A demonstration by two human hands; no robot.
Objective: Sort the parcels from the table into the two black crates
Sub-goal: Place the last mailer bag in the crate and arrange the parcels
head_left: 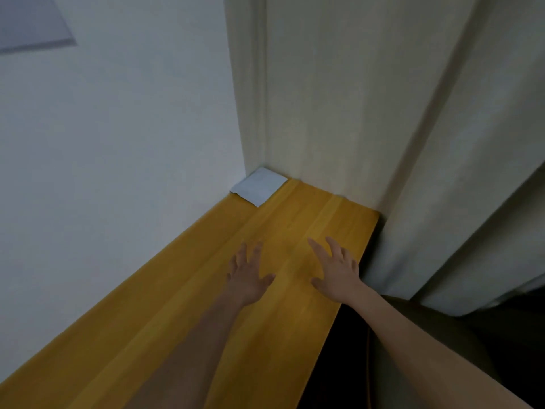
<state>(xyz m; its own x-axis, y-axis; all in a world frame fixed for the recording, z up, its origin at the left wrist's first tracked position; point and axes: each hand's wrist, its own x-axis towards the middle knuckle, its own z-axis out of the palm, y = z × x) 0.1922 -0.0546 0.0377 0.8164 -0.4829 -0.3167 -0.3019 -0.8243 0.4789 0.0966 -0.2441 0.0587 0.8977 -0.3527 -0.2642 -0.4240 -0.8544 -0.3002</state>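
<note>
Both grips, left hand [247, 278] and right hand [336, 271], spread, parcel [259, 186] well beyond on table [182, 305]

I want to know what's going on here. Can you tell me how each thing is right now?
Left hand: open, fingers spread, holds nothing.
Right hand: open, fingers spread, holds nothing.
Parcel: lying flat in the table's far corner, untouched.
Table: bare wood under the hands.
Curtain: hanging down behind the table.
</note>
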